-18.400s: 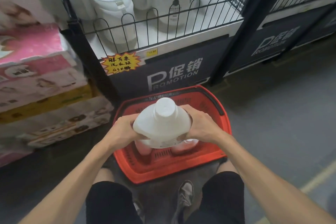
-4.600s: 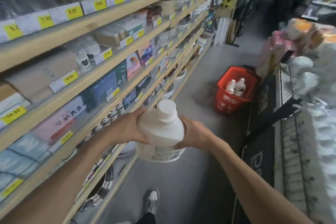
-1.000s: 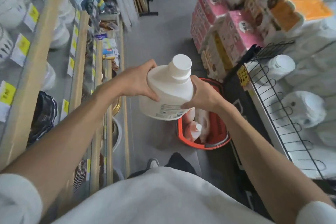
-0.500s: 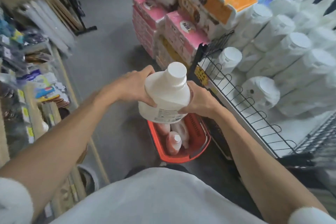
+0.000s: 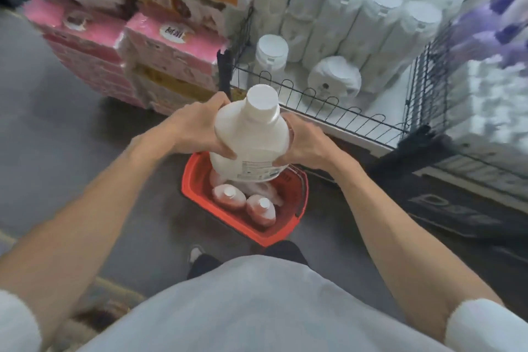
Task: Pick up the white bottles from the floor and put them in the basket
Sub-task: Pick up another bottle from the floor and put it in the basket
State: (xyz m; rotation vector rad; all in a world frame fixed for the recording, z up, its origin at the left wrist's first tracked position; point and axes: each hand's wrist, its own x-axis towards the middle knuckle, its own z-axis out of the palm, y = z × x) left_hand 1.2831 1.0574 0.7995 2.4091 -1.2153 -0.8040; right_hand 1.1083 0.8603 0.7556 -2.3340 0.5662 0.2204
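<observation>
I hold a large white bottle (image 5: 251, 137) with a wide white cap upright between both hands. My left hand (image 5: 197, 127) grips its left side and my right hand (image 5: 307, 143) grips its right side. The bottle hangs just above the far end of a red basket (image 5: 197, 191) that stands on the grey floor in front of my feet. Inside the basket lie several white bottles (image 5: 228, 196), tinted pink by the basket, caps toward me.
A black wire display bin (image 5: 337, 111) full of white bottles (image 5: 334, 77) stands right behind the basket. Stacked pink and orange tissue packs (image 5: 160, 46) sit to the left of it. Grey floor (image 5: 63, 151) lies to the left.
I have stepped closer and turned, so the basket now lies directly below the bottle. My grip with both hands on the bottle is unchanged.
</observation>
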